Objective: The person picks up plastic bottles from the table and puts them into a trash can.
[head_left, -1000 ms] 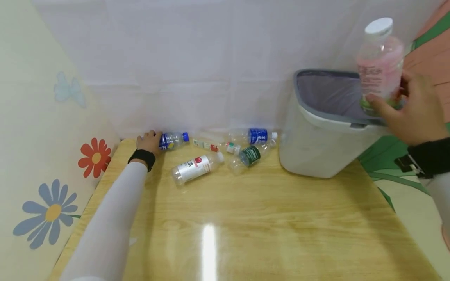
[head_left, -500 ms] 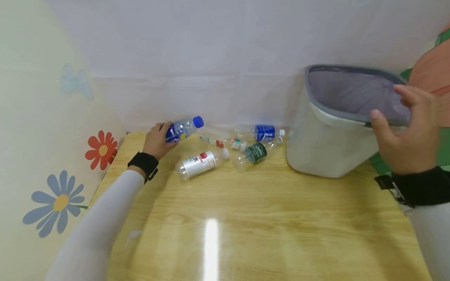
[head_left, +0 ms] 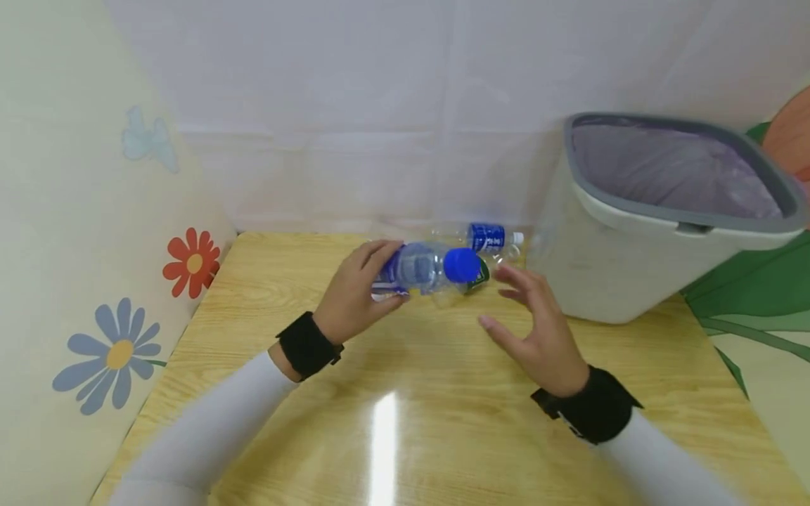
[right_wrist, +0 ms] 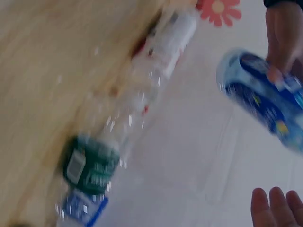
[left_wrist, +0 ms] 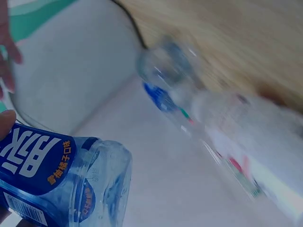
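Observation:
My left hand [head_left: 357, 292] grips a clear plastic bottle [head_left: 420, 267] with a blue label and blue cap, held above the table with its cap pointing right. Fingers apart and holding nothing, my right hand [head_left: 538, 334] is just right of that cap. Behind the held bottle lie a green-label bottle [head_left: 479, 275], partly covered, and a blue-label bottle [head_left: 486, 237] with a white cap. A white-label bottle [right_wrist: 173, 42] shows in the right wrist view; in the head view it is hidden behind the left hand and its bottle.
A pale waste bin [head_left: 633, 274] with a grey rim and a purple liner stands at the right of the wooden table [head_left: 455, 407]. White sheeting [head_left: 316, 84] hangs along the back, and a flower-painted wall [head_left: 76, 232] borders the left.
My right hand has let go of the pink-label bottle at the bin and moved left, toward the middle. My left hand has lifted the blue-capped bottle off the table and brought it right.

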Demonstrator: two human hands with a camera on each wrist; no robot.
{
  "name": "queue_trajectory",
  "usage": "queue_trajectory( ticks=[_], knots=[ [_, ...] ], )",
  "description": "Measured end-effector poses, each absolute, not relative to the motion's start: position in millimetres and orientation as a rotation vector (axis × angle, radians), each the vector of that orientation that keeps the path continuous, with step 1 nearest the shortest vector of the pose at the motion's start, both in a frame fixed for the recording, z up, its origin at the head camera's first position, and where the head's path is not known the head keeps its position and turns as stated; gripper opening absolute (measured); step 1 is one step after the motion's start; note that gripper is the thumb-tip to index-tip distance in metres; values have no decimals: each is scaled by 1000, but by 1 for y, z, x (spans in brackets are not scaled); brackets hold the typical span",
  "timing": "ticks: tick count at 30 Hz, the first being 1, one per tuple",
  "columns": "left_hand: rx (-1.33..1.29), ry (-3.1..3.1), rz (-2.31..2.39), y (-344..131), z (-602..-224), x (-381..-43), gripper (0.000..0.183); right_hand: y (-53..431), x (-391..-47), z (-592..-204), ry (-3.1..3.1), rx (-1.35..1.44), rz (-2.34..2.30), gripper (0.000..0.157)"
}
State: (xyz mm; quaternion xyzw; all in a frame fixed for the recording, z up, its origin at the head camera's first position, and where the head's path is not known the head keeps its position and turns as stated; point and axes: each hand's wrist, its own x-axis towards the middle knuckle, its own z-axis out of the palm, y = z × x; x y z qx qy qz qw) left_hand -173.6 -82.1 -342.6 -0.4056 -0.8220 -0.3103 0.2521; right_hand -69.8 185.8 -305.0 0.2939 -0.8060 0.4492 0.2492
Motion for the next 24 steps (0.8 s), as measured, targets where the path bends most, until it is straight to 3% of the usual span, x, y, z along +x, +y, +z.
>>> queue_trajectory(
  ticks=[12, 24],
  knots=[
    [-1184, -2252, -1005, -46, -371, -112, 88, 148, -45, -331, -2245, 700, 1515, 95],
    [-1166, -2294, -1043, -41, -378, -102, 88, 147, -43, -335, -2176, 735, 1614, 87]
  ],
)
